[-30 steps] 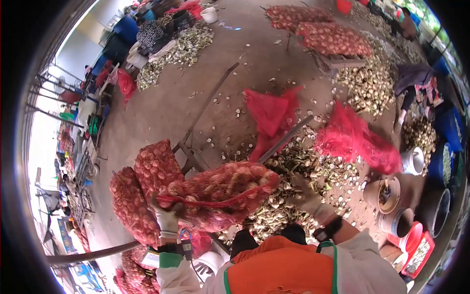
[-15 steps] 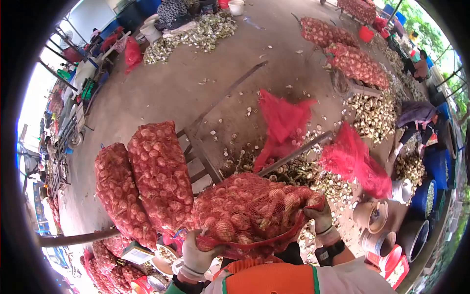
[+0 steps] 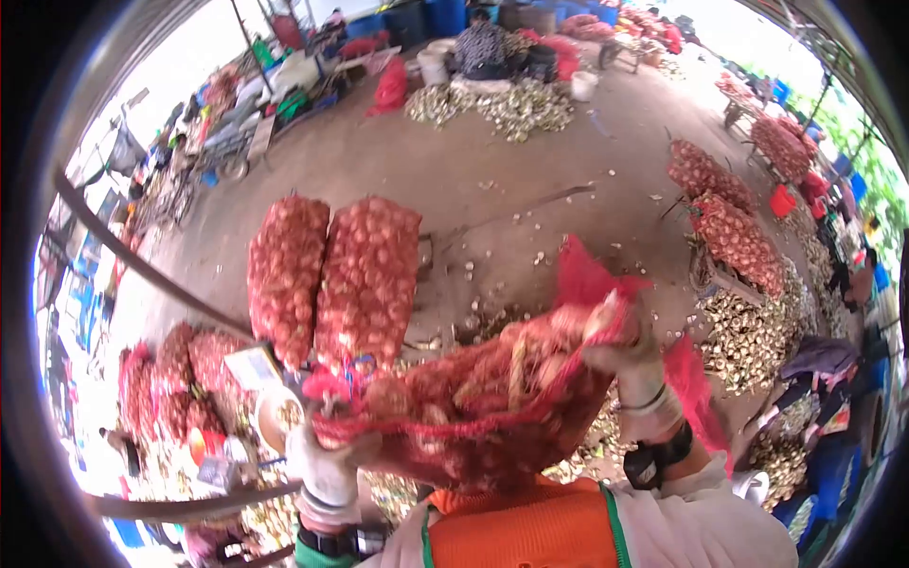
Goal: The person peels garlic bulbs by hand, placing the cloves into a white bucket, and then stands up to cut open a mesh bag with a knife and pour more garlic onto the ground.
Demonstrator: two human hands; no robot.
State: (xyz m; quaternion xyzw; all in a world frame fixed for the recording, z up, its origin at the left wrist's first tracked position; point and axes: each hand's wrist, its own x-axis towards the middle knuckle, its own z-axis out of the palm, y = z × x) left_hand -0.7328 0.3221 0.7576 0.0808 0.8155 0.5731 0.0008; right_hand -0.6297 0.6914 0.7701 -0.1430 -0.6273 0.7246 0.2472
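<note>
Gloved hands hoist a bulging red mesh sack of pale bulbs [image 3: 473, 407] chest-high in an open-air sorting yard, the left hand [image 3: 327, 464] clenched around the netting at the sack's lower end and the right hand [image 3: 636, 367] fisted on the bunched mesh at its raised neck. Between the two grips the load sags, and that looks like the risk: should the right-hand grip loosen or the netting tear under the weight, bulbs could pour out over the concrete floor [image 3: 454, 189]; a slip at the left-hand grip could drop the whole sack onto the white bowl [image 3: 270, 417] just beyond it. Past the left grip stand two filled red mesh sacks [image 3: 331, 275], upright and touching. No brand, label or writing is readable anywhere in the frame.
</note>
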